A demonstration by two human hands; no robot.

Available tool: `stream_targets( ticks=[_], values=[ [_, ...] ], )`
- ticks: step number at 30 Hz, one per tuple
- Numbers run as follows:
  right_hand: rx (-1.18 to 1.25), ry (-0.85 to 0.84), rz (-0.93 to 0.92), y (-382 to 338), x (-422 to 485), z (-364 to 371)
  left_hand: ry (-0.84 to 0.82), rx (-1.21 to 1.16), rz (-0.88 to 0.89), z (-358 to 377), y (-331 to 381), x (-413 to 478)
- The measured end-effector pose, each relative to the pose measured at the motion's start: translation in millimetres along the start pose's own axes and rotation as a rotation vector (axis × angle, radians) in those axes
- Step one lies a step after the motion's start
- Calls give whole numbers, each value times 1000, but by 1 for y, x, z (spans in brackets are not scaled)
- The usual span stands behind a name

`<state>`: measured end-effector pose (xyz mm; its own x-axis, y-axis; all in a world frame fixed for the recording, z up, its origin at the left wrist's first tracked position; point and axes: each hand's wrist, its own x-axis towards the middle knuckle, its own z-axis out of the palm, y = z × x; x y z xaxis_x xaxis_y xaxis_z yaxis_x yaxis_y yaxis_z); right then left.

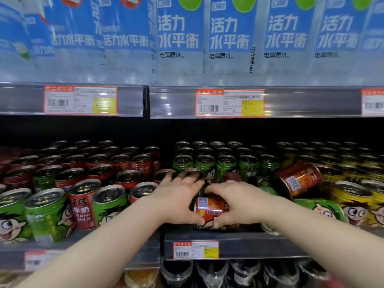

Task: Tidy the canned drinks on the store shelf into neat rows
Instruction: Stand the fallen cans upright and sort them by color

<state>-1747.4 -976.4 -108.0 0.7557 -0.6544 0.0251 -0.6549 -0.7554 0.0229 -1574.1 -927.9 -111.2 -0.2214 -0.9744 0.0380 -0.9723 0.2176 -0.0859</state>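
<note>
The right hand (234, 202) is curling its fingers over the top of a red cylindrical metal can (209, 207) with a white barcode patch, thumb tucking in low on its front. The left hand (178, 196) is lying wide, fingers spread and blurred over the lids behind, thumb touching the can's lower left side. The can is sitting between the two hands at the front lip of the grey metal shelf (228, 235), just ahead of the upright green cans (204, 165); whether it is standing fully upright is hard to tell, since the hands are covering much of it.

The likeliest trouble is coming from that front lip; with only one hand truly gripping, a careless slide forward could be sending the can off the edge. The left fingers, reaching over the lids behind, could be tipping a standing can and starting a chain along the row. Off to the right an orange-red metal can lying on its side (297, 180) is resting on its neighbours, with a green cartoon-printed can lying flat (320, 208) just below it and the yellow cartoon-printed cans (353, 198) beside both; a nudge from the right forearm could probably be setting either one rolling toward the edge.
</note>
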Motion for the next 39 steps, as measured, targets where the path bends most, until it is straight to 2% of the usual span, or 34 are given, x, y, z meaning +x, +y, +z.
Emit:
stream_targets(
  ticks=[3, 5, 8, 10, 12, 15, 19, 22, 25, 27, 29, 32, 35, 39],
  values=[
    [-138, -37, 72, 5, -6, 0, -13, 11, -9, 2, -4, -1],
    [-111, -58, 93, 6, -9, 0, -21, 9, -1, 2, -5, -2],
    [226, -30, 137, 4, -10, -7, -27, 5, 9, -2, -8, -3],
    [451, 50, 148, -2, -7, -12, -24, -8, 21, -5, -11, -4],
    [526, 150, 149, -13, 0, -10, -24, -37, 22, -8, -13, -5],
    [527, 233, 137, -34, 11, 0, -10, -80, 13, -10, -19, -8],
    [515, 156, 54, -22, 14, -8, -35, -93, 31, -10, -27, -10],
    [269, 120, 171, 10, 15, -15, -45, -106, 55, -12, -26, -7],
    [43, -116, 306, 27, 16, -6, -82, -124, 61, -11, -25, -4],
    [14, -70, 314, 27, 19, 2, -87, -124, 57, -9, -26, -4],
    [33, -13, 306, 23, 22, 2, -73, -120, 58, -7, -27, -5],
    [126, -45, 302, 23, 27, -9, -67, -126, 60, -6, -27, -5],
    [314, -3, 364, 26, 32, -19, -67, -121, 55, -7, -27, -5],
    [420, 39, 432, 23, 36, -13, -67, -122, 56, -8, -27, -5]
  ],
)
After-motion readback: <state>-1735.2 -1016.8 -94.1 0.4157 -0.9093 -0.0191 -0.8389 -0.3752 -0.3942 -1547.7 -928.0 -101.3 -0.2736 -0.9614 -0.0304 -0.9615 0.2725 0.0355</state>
